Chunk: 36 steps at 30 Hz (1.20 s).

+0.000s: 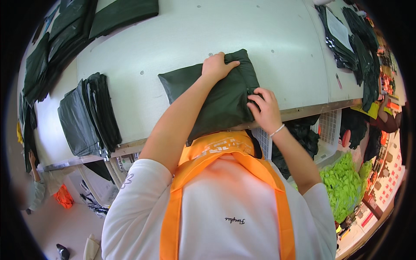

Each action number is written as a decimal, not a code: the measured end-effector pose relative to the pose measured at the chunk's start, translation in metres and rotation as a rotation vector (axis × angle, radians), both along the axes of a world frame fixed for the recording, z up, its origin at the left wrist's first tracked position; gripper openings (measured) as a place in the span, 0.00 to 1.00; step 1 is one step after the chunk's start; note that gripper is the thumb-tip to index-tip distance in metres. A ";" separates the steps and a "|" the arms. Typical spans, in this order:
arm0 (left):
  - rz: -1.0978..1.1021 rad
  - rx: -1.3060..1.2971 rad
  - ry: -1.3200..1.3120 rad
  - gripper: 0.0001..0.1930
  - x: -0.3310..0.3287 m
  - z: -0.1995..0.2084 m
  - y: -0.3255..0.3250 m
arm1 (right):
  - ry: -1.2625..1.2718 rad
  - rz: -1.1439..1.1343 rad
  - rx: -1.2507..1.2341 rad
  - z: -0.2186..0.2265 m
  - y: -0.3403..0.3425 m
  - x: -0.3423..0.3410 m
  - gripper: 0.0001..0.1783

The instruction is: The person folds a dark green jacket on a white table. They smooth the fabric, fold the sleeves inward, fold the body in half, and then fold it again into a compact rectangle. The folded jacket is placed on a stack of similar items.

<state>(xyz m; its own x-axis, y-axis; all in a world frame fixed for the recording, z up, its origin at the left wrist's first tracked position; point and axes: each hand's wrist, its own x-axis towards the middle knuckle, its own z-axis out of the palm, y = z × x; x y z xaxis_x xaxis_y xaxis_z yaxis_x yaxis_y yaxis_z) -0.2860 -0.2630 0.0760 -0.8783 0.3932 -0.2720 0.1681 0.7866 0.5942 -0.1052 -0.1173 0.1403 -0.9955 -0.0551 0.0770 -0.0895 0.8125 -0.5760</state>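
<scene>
A dark green fabric pouch lies flat on the pale table in front of me, slightly turned. A strip that looks like a zip runs near its right side. My left hand is closed on the far edge, its fingers curled over the fabric and the thumb pointing right along it. At the right side edge, beside the zip, my right hand grips the fabric with bent fingers; their tips are partly hidden. The near corner of the pouch hangs over the table edge against my orange apron.
Folded dark pieces lie in a stack at left, with more dark piles behind. Further dark bundles and a pen are at right. Below the table edge are a white crate and bright green bundles. Other people work at both sides.
</scene>
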 end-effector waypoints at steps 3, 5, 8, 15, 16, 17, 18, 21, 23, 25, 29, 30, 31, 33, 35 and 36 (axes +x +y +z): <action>0.012 -0.109 0.299 0.39 0.010 -0.007 0.000 | 0.053 -0.164 -0.019 -0.001 -0.015 0.021 0.32; -0.118 -0.158 0.056 0.44 0.016 0.031 -0.004 | -0.040 -0.449 -0.168 -0.012 -0.025 0.037 0.43; -0.159 -0.192 0.089 0.44 0.016 0.024 -0.002 | -0.168 -0.457 -0.026 -0.039 -0.017 0.037 0.47; -0.107 -0.075 -0.049 0.38 -0.002 0.006 0.006 | 0.011 -0.277 0.173 -0.026 -0.010 0.012 0.40; -0.095 -0.061 -0.046 0.37 -0.003 0.000 0.004 | 0.111 -0.194 0.189 -0.015 -0.009 0.007 0.38; -0.089 -0.045 -0.045 0.37 -0.004 -0.002 0.004 | 0.095 -0.091 0.056 -0.010 -0.003 -0.001 0.30; -0.095 -0.044 -0.064 0.36 -0.005 -0.004 0.004 | 0.143 -0.104 -0.057 -0.013 0.002 -0.009 0.23; -0.094 -0.016 -0.081 0.35 -0.009 -0.003 0.004 | 0.056 -0.006 0.073 0.000 0.015 -0.038 0.12; -0.084 0.017 -0.046 0.35 -0.006 -0.006 0.005 | -0.010 0.050 0.120 0.002 0.011 -0.048 0.07; -0.087 0.012 -0.050 0.35 -0.007 -0.007 0.004 | -0.046 0.116 0.180 0.003 0.011 -0.056 0.03; -0.089 0.004 -0.043 0.34 -0.004 -0.006 0.004 | -0.100 0.361 0.396 0.014 0.010 -0.062 0.04; -0.082 0.008 -0.052 0.34 -0.005 -0.006 0.004 | -0.124 0.445 0.467 0.019 0.009 -0.058 0.04; -0.073 0.013 -0.067 0.34 -0.005 -0.006 0.003 | -0.159 0.503 0.488 0.022 0.007 -0.049 0.04; -0.069 0.010 -0.063 0.34 -0.006 -0.006 0.002 | -0.223 0.611 0.537 0.031 0.005 -0.022 0.03; -0.080 -0.012 -0.030 0.34 -0.004 -0.006 0.004 | -0.174 0.612 0.542 0.020 0.006 0.013 0.03; -0.074 -0.008 -0.040 0.34 -0.004 -0.005 0.005 | -0.178 0.593 0.557 0.020 0.005 0.023 0.03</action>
